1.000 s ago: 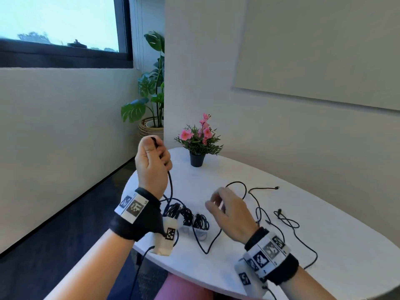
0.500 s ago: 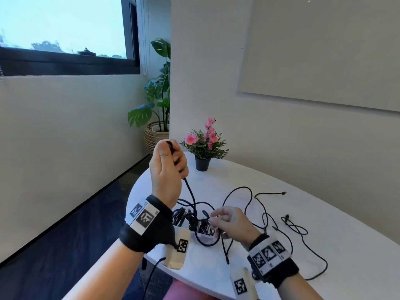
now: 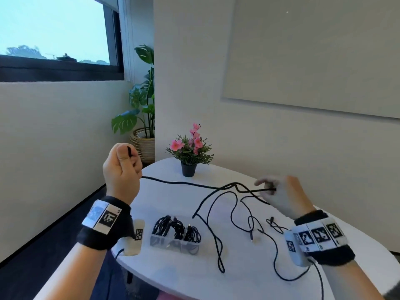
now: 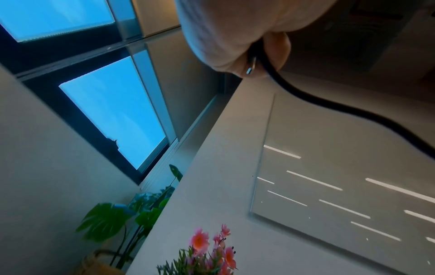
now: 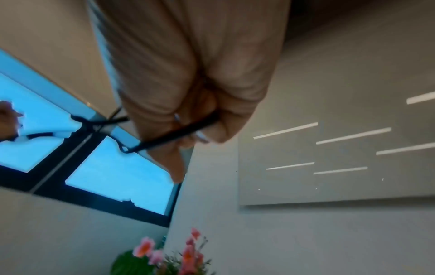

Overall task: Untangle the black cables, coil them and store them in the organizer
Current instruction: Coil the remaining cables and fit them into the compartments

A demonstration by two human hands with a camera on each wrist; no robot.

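My left hand (image 3: 123, 167) is raised at the table's left end, its fist gripping one end of a black cable (image 3: 179, 182); the left wrist view shows the cable (image 4: 313, 104) and its metal plug (image 4: 251, 65) leaving that fist. The cable runs taut to the right to a crossing of strands (image 3: 234, 187). My right hand (image 3: 279, 193), blurred, pinches the cable strands (image 5: 181, 134) above the table's right side. More black cable loops (image 3: 218, 234) trail over the white table (image 3: 173, 276). A clear organizer (image 3: 173, 243) near the front edge holds coiled black cables (image 3: 175, 227).
A small pot of pink flowers (image 3: 189, 152) stands at the table's far edge. A big leafy plant in a woven basket (image 3: 142, 144) stands on the floor behind the table. The wall lies close behind the table.
My right hand has left the organizer and swung up and to the right with cable strands, drawing the cable taut. My left hand kept its grip and stayed raised.
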